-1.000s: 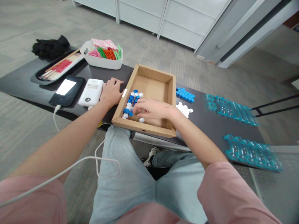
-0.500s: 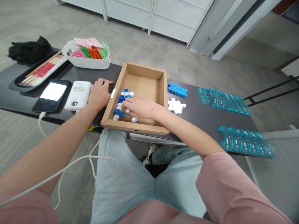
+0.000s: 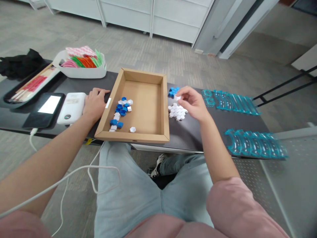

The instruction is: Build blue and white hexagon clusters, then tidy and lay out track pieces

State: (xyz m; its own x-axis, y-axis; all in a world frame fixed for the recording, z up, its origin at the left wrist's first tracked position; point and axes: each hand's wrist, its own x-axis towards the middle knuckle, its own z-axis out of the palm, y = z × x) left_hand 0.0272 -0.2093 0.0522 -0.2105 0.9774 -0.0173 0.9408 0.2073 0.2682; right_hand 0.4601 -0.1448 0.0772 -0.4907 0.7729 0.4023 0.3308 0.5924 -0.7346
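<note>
My right hand [image 3: 193,101] pinches a white hexagonal piece [image 3: 177,98] between thumb and fingertips, outside the box. It hovers over the blue hexagon cluster [image 3: 172,92] and partly hides it. Just below lies a cluster of white hexagonal pieces [image 3: 176,112], fitted edge to edge on the table. The open cardboard box [image 3: 164,112] holds several loose blue hexagonal pieces [image 3: 122,112] and white ones along its left side. A single white piece [image 3: 132,129] sits apart near its front. My left hand [image 3: 95,102] lies flat, fingers stretched, between the box and a white power bank [image 3: 71,108].
Teal clear plastic trays [image 3: 256,144] lie on the right of the dark table [image 3: 193,132]. At left are a phone [image 3: 44,110], a black tray [image 3: 10,104] of sticks, a white basket [image 3: 86,73] and black cloth [image 3: 21,64]. A white cable [image 3: 74,172] hangs over my left arm.
My right hand has left the box interior and moved right to the clusters outside, where it holds a white piece. My left hand stays beside the box. The view has shifted slightly.
</note>
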